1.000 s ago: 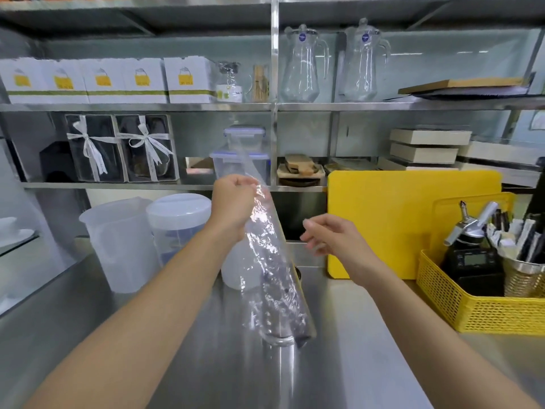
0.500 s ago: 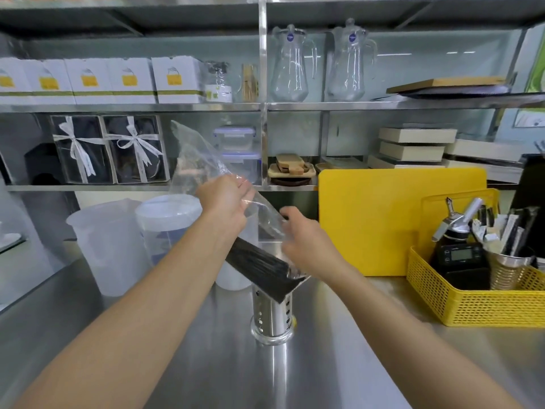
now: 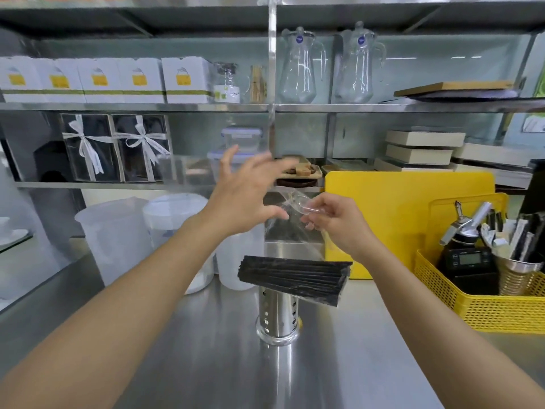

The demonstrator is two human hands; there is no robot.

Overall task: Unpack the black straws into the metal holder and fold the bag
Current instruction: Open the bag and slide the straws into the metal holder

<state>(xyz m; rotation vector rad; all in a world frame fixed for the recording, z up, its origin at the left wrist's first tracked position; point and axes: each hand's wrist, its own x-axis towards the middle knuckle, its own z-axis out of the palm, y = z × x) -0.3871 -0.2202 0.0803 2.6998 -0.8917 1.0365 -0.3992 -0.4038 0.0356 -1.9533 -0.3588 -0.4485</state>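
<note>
On the far left of the steel counter [image 3: 339,376] stand two frosted plastic jugs [image 3: 118,231], clear of the work and playing no part in it. Just right of them, above the counter's middle, the left hand [image 3: 244,196] hovers with its fingers [image 3: 227,160] spread wide and nothing in it; it reaches toward the crumpled top of the clear bag [image 3: 292,219], probably to take a second hold so the film can be drawn up.

Below the hands the black straws [image 3: 295,276] lie as one bundle almost level across the mouth of the metal holder [image 3: 277,317], which stands upright near the counter's middle. The bundle seems to be inside the bag's lower end, though the film is too clear to be sure. Lying crosswise, it cannot drop into the holder; it would need tipping upright first, so the unpacking is not done and the folding has not begun.

Right of the bag's top, the right hand [image 3: 339,222] pinches the gathered film between thumb and fingertips, which carries the bag's weight and keeps the bundle over the holder.

Farther right a yellow cutting board [image 3: 413,219] leans behind, and a yellow basket [image 3: 483,308] of tools sits at the counter's right edge, well apart from the holder.
</note>
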